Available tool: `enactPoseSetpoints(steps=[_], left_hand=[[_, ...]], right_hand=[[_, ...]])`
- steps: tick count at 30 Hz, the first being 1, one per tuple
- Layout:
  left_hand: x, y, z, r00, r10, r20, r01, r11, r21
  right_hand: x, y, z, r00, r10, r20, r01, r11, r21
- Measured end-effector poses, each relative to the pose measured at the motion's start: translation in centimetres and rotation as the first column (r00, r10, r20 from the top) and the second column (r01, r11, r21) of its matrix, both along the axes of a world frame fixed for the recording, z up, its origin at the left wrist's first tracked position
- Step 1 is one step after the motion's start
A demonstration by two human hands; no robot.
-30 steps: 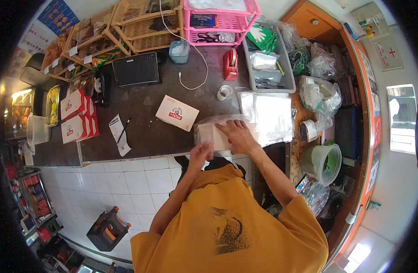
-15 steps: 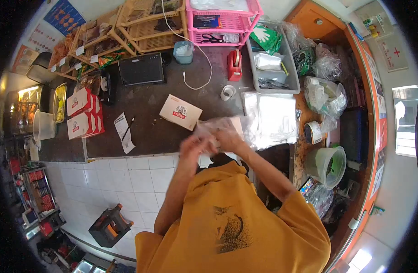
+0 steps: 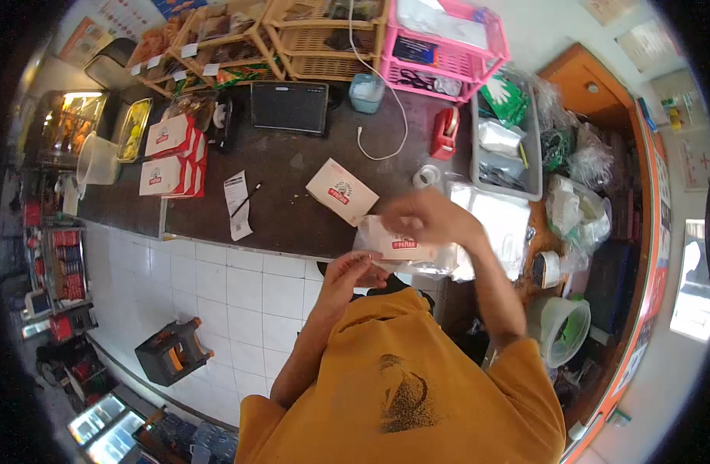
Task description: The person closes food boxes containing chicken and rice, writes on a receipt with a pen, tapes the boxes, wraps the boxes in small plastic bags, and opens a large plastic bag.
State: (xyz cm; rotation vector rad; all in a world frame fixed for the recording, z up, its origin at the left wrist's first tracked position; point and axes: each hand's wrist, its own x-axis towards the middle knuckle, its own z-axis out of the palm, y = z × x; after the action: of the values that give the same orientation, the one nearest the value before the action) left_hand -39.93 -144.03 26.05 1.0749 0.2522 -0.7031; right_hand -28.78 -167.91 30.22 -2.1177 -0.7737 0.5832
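At the counter's front edge, my left hand [image 3: 350, 277] has its thumb and fingers pinched on the near left edge of a clear plastic bag [image 3: 440, 264]. A white printed cardboard box [image 3: 380, 241] shows through this bag; I cannot tell whether it is inside or beneath it. Over the box's far side is my right hand [image 3: 432, 219], blurred, its fingers bent and pointing left. What the fingers hold, if anything, cannot be made out. Just beyond lies a second cardboard box [image 3: 341, 189] with the same kind of print, apart from both hands.
Flat plastic bags [image 3: 498, 224] lie right of my hands, below a grey bin [image 3: 529, 178]. A tape roll [image 3: 427, 176] and a red tape dispenser [image 3: 445, 135] stand behind. Leftward are a paper slip [image 3: 237, 205] with a pen, stacked red-white boxes [image 3: 163, 176] and a tablet [image 3: 289, 108].
My hands were together over the bag; now they are apart, the right raised above the box and the left at the bag's near edge. The view has shifted left.
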Motion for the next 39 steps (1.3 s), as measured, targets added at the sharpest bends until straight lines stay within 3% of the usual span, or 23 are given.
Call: enactPoseSetpoints(steps=[2, 3, 4, 7, 10, 14, 17, 20, 23, 25, 27, 28, 29, 30, 31, 34, 36, 37, 38, 39], left_hand=[[-1.2, 0.6, -0.5, 0.999, -0.042, -0.029, 0.043, 0.999, 0.009], [-1.9, 0.8, -0.3, 0.999, -0.027, -0.047, 0.028, 1.000, 0.015], [-2.5, 0.8, -0.2, 0.998, -0.013, -0.062, 0.014, 1.000, 0.019], [-3.2, 1.4, -0.3, 0.999, -0.010, -0.037, 0.011, 1.000, 0.029], [-4.5, 2.2, -1.3, 0.996, 0.047, -0.070, -0.043, 0.998, 0.053], [-4.4, 2.5, -2.1, 0.990, 0.097, -0.099, -0.099, 0.995, -0.015], [-4.1, 2.9, -3.4, 0.996, 0.066, 0.053, -0.068, 0.996, 0.048], [-2.7, 2.5, -4.4, 0.965, 0.223, -0.138, -0.215, 0.974, 0.070], [-1.0, 2.7, -6.5, 0.942, 0.310, -0.133, -0.311, 0.950, 0.010], [-0.2, 3.0, -10.1, 0.947, 0.309, 0.087, -0.316, 0.947, 0.066], [2.2, 1.6, -6.5, 0.883, 0.441, -0.162, -0.467, 0.862, -0.197], [2.5, 1.6, -7.1, 0.878, 0.462, -0.128, -0.478, 0.829, -0.289], [2.7, 2.0, -8.4, 0.871, 0.482, -0.097, -0.480, 0.791, -0.378], [2.7, 3.1, -11.4, 0.919, 0.388, -0.067, -0.382, 0.840, -0.386], [3.6, 2.3, -9.8, 0.886, 0.464, -0.014, -0.463, 0.881, -0.101], [3.4, 2.5, -9.0, 0.950, 0.313, -0.006, -0.313, 0.950, 0.020], [2.6, 1.0, -8.3, 0.971, 0.221, 0.087, -0.224, 0.974, 0.027], [1.9, 0.3, -7.8, 0.992, 0.112, 0.053, -0.116, 0.990, 0.080], [1.1, -0.6, -5.7, 1.000, 0.003, 0.011, -0.004, 0.991, 0.132], [0.3, -1.4, -4.4, 0.994, -0.101, -0.033, 0.106, 0.978, 0.180]], right_hand=[[3.8, 5.7, -2.3, 0.908, -0.336, 0.249, 0.353, 0.935, -0.027], [5.6, 8.6, -6.6, 0.911, -0.356, 0.206, 0.395, 0.897, -0.199], [6.9, 11.2, -11.4, 0.908, -0.383, 0.170, 0.419, 0.831, -0.367], [5.5, 16.8, -19.2, 0.918, -0.286, 0.275, 0.396, 0.675, -0.622], [7.6, 16.8, -22.9, 0.890, -0.436, 0.130, 0.414, 0.659, -0.628], [8.7, 14.4, -18.3, 0.847, -0.506, 0.164, 0.502, 0.661, -0.557], [9.7, 12.9, -12.6, 0.860, -0.453, 0.235, 0.509, 0.726, -0.462], [6.9, 11.8, -3.6, 0.807, -0.409, 0.425, 0.528, 0.822, -0.213], [2.5, 10.6, 3.1, 0.822, -0.348, 0.450, 0.415, 0.908, -0.056], [-0.5, 9.8, 4.3, 0.819, -0.331, 0.468, 0.335, 0.939, 0.077], [-3.4, 8.6, 3.0, 0.859, -0.311, 0.406, 0.278, 0.950, 0.138], [-4.8, 7.9, 1.9, 0.879, -0.296, 0.374, 0.248, 0.954, 0.170], [-6.1, 6.9, 0.5, 0.886, -0.262, 0.383, 0.239, 0.965, 0.107], [-7.3, 5.7, -1.2, 0.892, -0.227, 0.390, 0.228, 0.973, 0.044], [-8.1, 4.5, -2.3, 0.899, -0.189, 0.396, 0.213, 0.977, -0.017], [-10.1, 0.4, -3.1, 0.941, -0.191, 0.279, 0.270, 0.921, -0.280], [-10.4, -0.5, -3.6, 0.962, -0.175, 0.208, 0.259, 0.822, -0.507], [-10.3, -0.9, -4.0, 0.970, -0.171, 0.170, 0.240, 0.757, -0.607], [-9.9, -1.2, -5.1, 0.982, -0.168, 0.091, 0.188, 0.769, -0.611], [-9.7, -0.9, -5.5, 0.979, -0.151, 0.134, 0.201, 0.777, -0.596]])
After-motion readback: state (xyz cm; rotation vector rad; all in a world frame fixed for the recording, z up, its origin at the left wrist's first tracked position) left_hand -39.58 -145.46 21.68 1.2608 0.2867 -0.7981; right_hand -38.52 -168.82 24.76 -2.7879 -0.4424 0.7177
